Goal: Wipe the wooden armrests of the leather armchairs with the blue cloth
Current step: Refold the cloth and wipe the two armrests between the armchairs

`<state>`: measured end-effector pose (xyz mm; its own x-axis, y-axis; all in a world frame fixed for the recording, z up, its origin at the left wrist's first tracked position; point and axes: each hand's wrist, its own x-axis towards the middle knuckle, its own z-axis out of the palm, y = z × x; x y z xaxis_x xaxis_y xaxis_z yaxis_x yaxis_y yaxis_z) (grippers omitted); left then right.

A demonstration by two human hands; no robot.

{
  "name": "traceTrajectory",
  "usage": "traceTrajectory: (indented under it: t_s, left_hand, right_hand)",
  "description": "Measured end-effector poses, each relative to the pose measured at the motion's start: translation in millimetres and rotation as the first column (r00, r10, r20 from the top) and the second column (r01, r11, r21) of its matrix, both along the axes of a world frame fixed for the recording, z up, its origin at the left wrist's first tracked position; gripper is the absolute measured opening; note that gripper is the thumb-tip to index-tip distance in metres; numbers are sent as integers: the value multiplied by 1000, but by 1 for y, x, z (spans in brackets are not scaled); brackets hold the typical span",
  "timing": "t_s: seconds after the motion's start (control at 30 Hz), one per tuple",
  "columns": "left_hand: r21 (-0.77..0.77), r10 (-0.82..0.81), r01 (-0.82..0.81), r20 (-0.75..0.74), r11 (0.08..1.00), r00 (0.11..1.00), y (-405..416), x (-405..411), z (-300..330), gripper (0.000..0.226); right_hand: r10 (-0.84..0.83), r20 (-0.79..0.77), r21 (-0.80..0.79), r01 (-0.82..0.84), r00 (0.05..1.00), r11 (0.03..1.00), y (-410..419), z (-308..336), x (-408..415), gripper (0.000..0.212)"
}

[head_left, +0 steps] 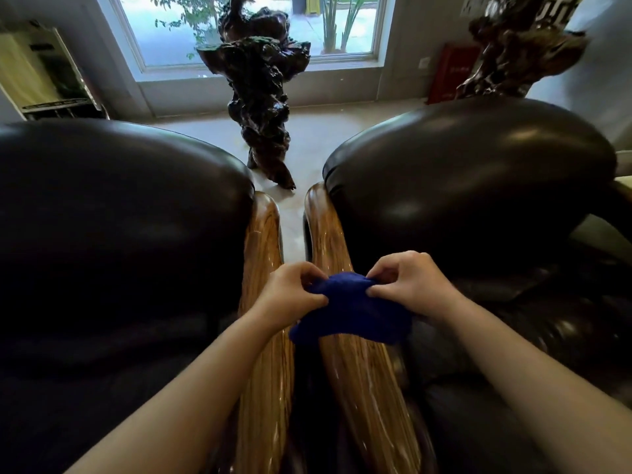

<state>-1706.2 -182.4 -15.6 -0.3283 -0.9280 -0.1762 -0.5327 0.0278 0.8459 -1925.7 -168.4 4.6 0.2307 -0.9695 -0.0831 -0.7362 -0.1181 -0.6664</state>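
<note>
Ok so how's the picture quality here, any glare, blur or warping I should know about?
Head view: the window is backlit and washed out; the leather armchairs sink into near black with soft highlights; the wooden armrests show streaky glare; the wide lens bows the edges; the forearms and lower corners are smeared, while the left hand, right hand and blue cloth stay fairly sharp.

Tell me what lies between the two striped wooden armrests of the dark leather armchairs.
In the head view, only a narrow dark gap separates the left wooden armrest from the right wooden armrest; pale floor shows through farther up.
</note>
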Motion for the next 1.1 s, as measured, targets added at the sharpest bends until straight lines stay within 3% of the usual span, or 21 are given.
traceTrajectory:
  t_s: [0.17,0.3,0.57,0.8,1.1]
  left_hand:
    - [30,-45,44,42,999,998,52,-26,-32,30]
    - [80,-9,3,72,997,997,89,-44,-66,35]
    - [27,94,-99,155,995,983,171,-79,-108,33]
    - [116,140,-169,223,979,965,259,-87,-146,32]
    - [97,233,-261,233,961,944,312,-111,-197,32]
  right_hand:
    - [-4,1,82,4,1000,997,56,-30,-28,20]
    - [29,13,159,-30,1000,987,83,-69,-47,25]
    - [58,51,201,-67,997,977,144,-136,-68,21]
    - [69,63,280,-84,996,956,226,-172,-73,22]
    - [33,10,210,-34,999,977,271,-223,-82,18]
